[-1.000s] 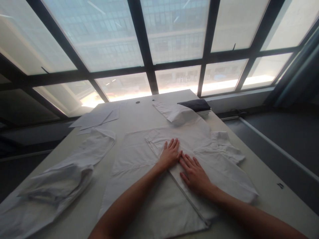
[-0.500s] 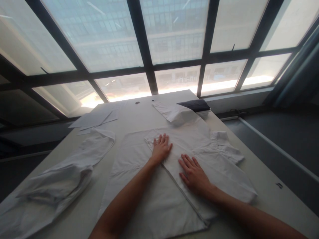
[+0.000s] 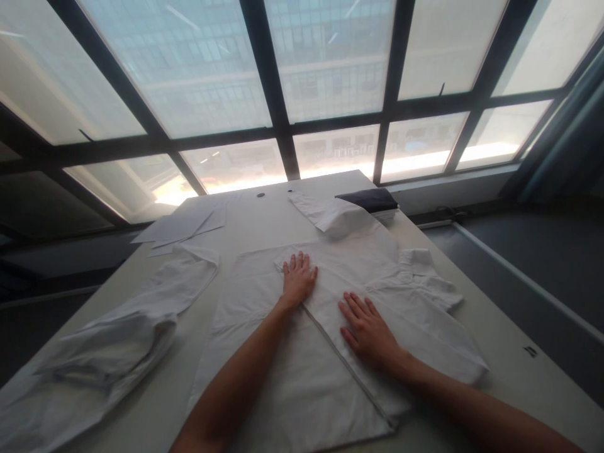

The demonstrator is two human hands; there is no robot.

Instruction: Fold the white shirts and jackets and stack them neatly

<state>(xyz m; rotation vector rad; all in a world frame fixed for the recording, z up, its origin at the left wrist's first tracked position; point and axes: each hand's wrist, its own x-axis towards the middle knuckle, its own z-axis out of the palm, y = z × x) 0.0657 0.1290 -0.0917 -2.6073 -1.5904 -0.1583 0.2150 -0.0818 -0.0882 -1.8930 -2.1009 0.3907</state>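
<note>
A white garment [image 3: 283,371], which looks like a long-sleeved coat or shirt, lies spread on the white table [image 3: 250,220]. A long edge runs diagonally down its front, from under my left hand to the near hem. My left hand [image 3: 299,279] rests flat on the cloth by the upper end of that edge, fingers spread. Lower and to the right, my right hand [image 3: 368,330] lies flat on the right part of the garment, fingers stretched out. Neither hand grips anything. One sleeve [image 3: 340,214] reaches toward the far side; a gathered part [image 3: 425,277] sticks out at the right.
Another crumpled white cloth [image 3: 123,340] lies along the left side of the table. Paper sheets [image 3: 189,226] sit at the far left. A dark folded cloth [image 3: 368,200] tops a small stack at the far right. Windows [image 3: 330,63] stand beyond the table.
My left hand has slid slightly to the left over the cloth, toward the upper end of the diagonal edge. My right hand has stayed in place.
</note>
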